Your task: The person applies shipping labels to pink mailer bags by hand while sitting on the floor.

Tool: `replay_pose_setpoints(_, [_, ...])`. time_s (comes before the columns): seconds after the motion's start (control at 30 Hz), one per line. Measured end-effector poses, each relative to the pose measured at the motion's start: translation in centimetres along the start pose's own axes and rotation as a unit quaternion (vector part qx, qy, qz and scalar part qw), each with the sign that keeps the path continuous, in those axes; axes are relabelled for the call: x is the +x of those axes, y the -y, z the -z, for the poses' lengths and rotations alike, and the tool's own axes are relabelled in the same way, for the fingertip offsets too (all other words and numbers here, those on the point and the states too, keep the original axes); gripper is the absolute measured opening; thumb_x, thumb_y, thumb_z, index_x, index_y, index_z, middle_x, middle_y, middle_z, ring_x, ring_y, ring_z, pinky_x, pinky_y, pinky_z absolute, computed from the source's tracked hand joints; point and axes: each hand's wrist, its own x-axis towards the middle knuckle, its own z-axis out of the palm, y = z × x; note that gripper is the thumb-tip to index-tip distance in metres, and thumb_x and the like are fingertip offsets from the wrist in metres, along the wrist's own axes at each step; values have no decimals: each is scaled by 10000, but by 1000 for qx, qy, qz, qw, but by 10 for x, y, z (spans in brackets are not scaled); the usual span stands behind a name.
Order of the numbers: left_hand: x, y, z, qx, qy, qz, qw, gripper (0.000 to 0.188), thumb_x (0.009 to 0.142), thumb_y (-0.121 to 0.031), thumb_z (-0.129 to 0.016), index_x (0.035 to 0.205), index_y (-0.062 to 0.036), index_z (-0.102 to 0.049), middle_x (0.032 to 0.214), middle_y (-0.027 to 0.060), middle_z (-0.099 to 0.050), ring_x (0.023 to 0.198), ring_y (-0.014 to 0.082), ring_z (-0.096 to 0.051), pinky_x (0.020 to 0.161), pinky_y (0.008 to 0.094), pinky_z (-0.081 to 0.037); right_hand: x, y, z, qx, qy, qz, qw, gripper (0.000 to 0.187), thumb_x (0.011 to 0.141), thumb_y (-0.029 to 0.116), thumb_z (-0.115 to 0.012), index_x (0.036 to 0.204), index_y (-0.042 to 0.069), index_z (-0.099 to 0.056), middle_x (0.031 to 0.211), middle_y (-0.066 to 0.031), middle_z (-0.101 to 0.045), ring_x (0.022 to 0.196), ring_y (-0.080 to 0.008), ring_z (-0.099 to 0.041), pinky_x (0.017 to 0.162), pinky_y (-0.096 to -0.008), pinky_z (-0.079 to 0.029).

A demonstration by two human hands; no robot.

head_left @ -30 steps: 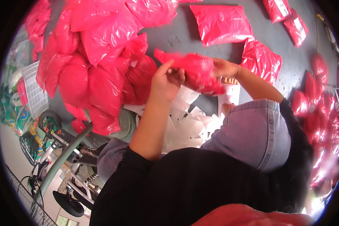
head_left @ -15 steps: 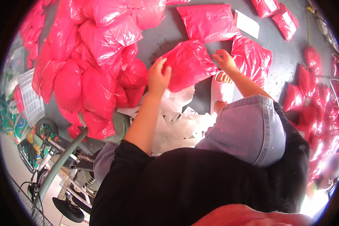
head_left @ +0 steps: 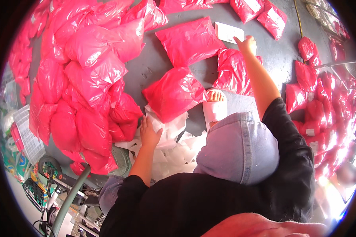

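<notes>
My right hand (head_left: 247, 44) is stretched far forward, fingertips touching a white rectangular label (head_left: 229, 32) that lies on the grey floor between pink plastic parcels. My left hand (head_left: 149, 134) rests low on a heap of white paper strips (head_left: 170, 150), fingers spread, holding nothing that I can see. A pink parcel (head_left: 174, 93) lies on the floor just beyond the left hand, free of both hands. Another pink parcel (head_left: 190, 39) lies left of the label, and one more (head_left: 233, 71) sits under my right forearm.
A big heap of pink parcels (head_left: 83, 79) fills the left side; more lie at the right (head_left: 316, 91) and top (head_left: 261, 12). My knee in blue denim (head_left: 237, 146) and a foot in a white sandal (head_left: 214, 106) sit in the middle. A white basket (head_left: 25, 134) stands lower left.
Both hands let go of the pink parcel, which now lies on the floor. My right hand reached forward to the white label; my left hand dropped onto the paper strips.
</notes>
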Motion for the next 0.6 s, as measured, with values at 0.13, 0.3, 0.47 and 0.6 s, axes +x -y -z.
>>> replay_pose_setpoints(0.13, [5,-27,33,-49,-27,-24,998,738,696,-239,-647,1290,-1,-278,1344,237,-234,1226,385,-257,999,420,-251,31,10,-16,-16,97,-123,988,943,478,540,-762,1158,3,-390,1112,-166,-514,1018,-293,-526,846,-371,-441])
replay_pose_setpoints(0.3, [6,-60,59,-134,-52,-58,988,634,711,-167,-621,1247,25,-342,1339,246,-236,1226,378,-264,995,410,-257,48,23,-21,65,233,-111,964,694,523,406,-794,1026,8,-528,971,-96,-611,863,-198,-606,729,-306,-485])
replay_pose_setpoints(0.47, [3,-69,56,-158,-84,-118,977,523,703,-108,-620,1172,36,-440,1335,246,-246,1214,371,-293,985,404,-272,65,-15,-54,267,186,-127,937,493,553,222,-798,946,29,-573,875,-61,-638,736,-153,-620,632,-282,-496])
replay_pose_setpoints(0.6, [-7,-63,58,-166,-101,-96,976,491,706,-97,-618,1150,36,-458,1329,244,-256,1208,365,-306,981,399,-281,26,17,-24,423,162,-149,879,369,614,52,-739,934,43,-555,840,-60,-624,711,-166,-609,577,-282,-498])
